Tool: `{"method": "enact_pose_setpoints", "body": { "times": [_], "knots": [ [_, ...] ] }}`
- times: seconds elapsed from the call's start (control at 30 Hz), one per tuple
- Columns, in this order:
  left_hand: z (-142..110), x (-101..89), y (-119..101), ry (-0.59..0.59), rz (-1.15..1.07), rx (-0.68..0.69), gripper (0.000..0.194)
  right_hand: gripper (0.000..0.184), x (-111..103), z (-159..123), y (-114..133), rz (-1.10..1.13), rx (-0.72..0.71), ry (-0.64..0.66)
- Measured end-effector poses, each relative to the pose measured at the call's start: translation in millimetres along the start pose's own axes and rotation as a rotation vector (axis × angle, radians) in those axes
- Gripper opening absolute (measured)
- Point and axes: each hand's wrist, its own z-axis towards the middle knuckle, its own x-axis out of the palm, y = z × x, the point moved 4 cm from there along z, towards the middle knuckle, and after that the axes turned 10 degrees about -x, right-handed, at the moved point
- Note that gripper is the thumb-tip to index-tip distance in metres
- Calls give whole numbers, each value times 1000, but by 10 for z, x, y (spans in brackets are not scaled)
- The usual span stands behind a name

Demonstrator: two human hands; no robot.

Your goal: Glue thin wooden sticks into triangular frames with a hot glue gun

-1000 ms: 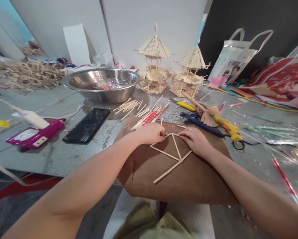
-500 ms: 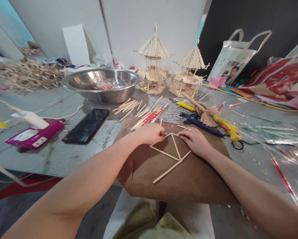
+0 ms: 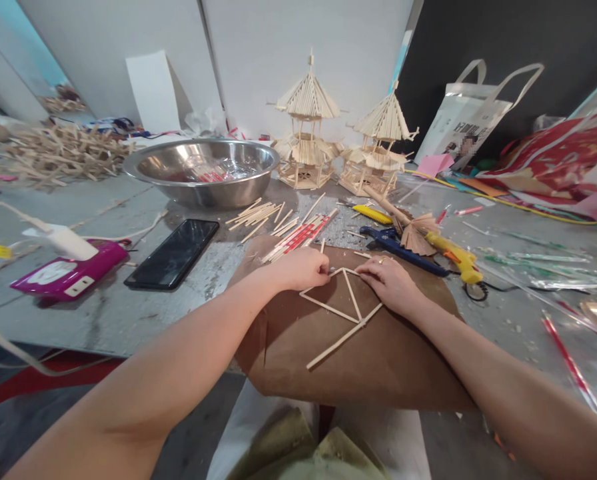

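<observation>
A flat frame of thin wooden sticks point(image 3: 346, 315) lies on a brown paper sheet point(image 3: 378, 363) at the table's near edge. My left hand point(image 3: 302, 268) is closed in a pinch on the frame's top left stick. My right hand point(image 3: 391, 283) rests on the frame's top right corner, fingers curled and pressed onto the sticks. A ring shows on one of its fingers. Both forearms reach in from below.
Loose sticks point(image 3: 278, 223) lie beyond the paper. A steel bowl point(image 3: 203, 170), a black phone point(image 3: 173, 253), a pink box point(image 3: 68, 273), two stick pagodas point(image 3: 308, 127), blue pliers point(image 3: 403, 248), a yellow glue gun point(image 3: 453, 257) and a white bag point(image 3: 473, 113) fill the table.
</observation>
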Motion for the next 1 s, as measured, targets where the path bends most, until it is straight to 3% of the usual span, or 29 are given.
{"method": "enact_pose_setpoints", "body": {
  "times": [1.0],
  "knots": [
    [4, 10, 0, -2, -8, 18, 17, 20, -3, -13, -10, 6, -1, -17]
  ]
}}
